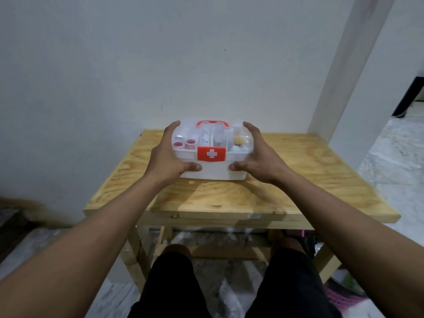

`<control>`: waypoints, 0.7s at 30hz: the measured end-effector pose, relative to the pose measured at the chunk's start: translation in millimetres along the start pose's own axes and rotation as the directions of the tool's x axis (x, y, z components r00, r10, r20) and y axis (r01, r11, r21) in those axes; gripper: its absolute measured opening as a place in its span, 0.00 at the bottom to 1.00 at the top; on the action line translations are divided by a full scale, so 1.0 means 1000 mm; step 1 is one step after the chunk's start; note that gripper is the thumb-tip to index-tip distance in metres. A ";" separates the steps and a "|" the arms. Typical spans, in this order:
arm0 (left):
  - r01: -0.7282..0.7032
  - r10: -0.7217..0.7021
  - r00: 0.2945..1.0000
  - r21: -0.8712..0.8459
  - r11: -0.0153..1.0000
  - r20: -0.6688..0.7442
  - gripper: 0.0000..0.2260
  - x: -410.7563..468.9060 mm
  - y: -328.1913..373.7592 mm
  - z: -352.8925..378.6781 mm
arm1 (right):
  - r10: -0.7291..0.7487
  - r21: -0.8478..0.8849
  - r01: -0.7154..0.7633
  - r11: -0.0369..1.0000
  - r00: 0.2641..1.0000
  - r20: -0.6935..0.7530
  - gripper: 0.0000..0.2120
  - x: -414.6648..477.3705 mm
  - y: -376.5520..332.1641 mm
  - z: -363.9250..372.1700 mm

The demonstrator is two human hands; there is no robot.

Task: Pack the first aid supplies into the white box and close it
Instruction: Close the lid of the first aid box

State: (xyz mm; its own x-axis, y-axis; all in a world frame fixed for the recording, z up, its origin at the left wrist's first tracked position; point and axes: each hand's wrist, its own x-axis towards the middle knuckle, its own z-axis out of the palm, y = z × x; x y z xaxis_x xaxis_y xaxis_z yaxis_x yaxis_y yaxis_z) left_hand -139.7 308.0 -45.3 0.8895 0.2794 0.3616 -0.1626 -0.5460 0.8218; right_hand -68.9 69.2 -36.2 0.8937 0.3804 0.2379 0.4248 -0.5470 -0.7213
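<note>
Clasping the white plastic box with a clear domed lid (pixel 212 172) from both ends: left hand (pixel 168 157) curved round the left end, right hand (pixel 259 157) round the right, thumbs flat against the front wall. Closed, with the red clasp with a white cross (pixel 211 153) folded down in front. Standing toward the back of the pale plywood table (pixel 229 198), near the white wall (pixel 137 65), well apart from the side and front edges.

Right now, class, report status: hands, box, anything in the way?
Gripping the box sides: left hand, right hand. Its lid down, red latch over the front. Nothing seen in the way.
</note>
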 end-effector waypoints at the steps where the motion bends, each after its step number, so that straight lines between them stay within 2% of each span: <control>1: 0.003 -0.003 1.000 -0.008 1.000 0.005 0.53 0.004 0.002 0.003 | 0.004 0.007 -0.004 1.000 1.000 -0.004 0.52 0.003 0.003 -0.004; 12: 0.027 -0.025 0.998 -0.049 0.998 0.053 0.54 0.086 0.018 0.071 | 0.093 -0.017 -0.094 0.995 0.994 -0.058 0.53 0.072 0.044 -0.050; 21: 0.029 -0.028 0.999 -0.038 0.999 0.042 0.51 0.135 0.005 0.116 | 0.108 -0.044 -0.112 0.993 0.990 -0.086 0.53 0.122 0.081 -0.054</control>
State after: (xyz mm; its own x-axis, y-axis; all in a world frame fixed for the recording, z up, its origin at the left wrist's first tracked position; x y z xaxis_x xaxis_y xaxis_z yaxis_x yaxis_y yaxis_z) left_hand 28.8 251.1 -43.6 0.9106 0.2612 0.3202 -0.1525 -0.5076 0.8480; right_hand 82.2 30.7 -30.3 0.9435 0.2533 0.2138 0.3279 -0.6184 -0.7142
